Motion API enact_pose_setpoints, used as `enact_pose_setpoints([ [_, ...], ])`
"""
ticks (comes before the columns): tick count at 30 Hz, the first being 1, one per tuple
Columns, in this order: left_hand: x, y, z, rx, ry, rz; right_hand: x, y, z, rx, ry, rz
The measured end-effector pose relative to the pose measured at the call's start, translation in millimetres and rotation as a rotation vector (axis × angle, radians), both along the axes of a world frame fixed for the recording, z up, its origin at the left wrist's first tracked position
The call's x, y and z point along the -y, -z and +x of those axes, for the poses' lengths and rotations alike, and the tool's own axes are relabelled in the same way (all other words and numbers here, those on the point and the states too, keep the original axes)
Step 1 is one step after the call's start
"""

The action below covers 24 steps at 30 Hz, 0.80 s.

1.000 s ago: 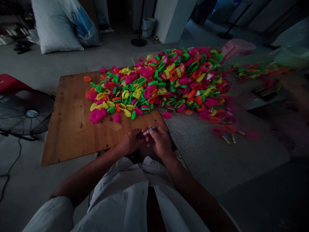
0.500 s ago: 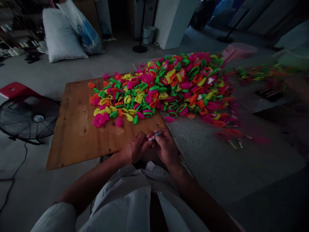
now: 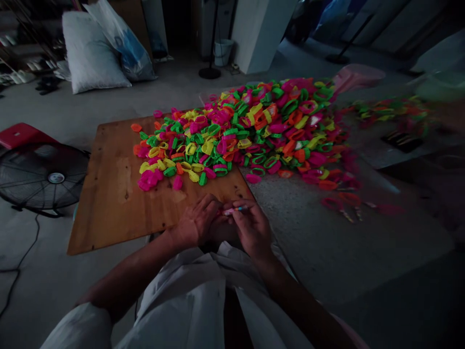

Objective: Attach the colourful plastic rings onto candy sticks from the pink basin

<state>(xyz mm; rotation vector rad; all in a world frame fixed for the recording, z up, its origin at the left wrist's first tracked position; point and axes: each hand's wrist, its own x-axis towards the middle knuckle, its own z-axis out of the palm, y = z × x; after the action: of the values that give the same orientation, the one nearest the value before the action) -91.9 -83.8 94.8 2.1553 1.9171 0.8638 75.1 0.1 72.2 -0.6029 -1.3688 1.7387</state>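
My left hand [image 3: 197,222] and my right hand [image 3: 253,230] meet close to my body at the near edge of the wooden board. Between them is a slim patterned stick [image 3: 229,211], pinkish-white with a blue part towards the right. My right fingers pinch its blue end. The left fingers close around its other end, where a bit of pink shows; what exactly they grip is hidden. Beyond my hands lies a big heap of bright plastic pieces [image 3: 221,131], looped and watch-like, in pink, green, yellow and orange.
The wooden board [image 3: 112,194] adjoins a grey slab [image 3: 312,232]. Several pink loops with patterned strips [image 3: 349,213] lie at the right. A pink scoop-like container [image 3: 358,76] stands behind the heap. At the left are a black fan [image 3: 43,177] and a red stool [image 3: 25,134].
My right hand has shifted slightly down and right, drawing a little away from my left. The stick lies more level now and more of it shows.
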Motion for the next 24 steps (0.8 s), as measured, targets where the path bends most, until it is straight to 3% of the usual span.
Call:
enact_pose_setpoints([
  [5,-0.4,-1.4,2.0,0.003,0.005,0.041,5.0,0.5,4.0,0.099,0.066,0.130],
  [15,-1.4,-0.7,-3.0,0.001,0.051,-0.008,-3.8,-10.5,3.1,0.302,0.094,0.126],
  [24,-6.6,17.2,-11.6,0.087,-0.036,0.134,-17.7,9.3,-1.0,0.393,0.055,0.196],
])
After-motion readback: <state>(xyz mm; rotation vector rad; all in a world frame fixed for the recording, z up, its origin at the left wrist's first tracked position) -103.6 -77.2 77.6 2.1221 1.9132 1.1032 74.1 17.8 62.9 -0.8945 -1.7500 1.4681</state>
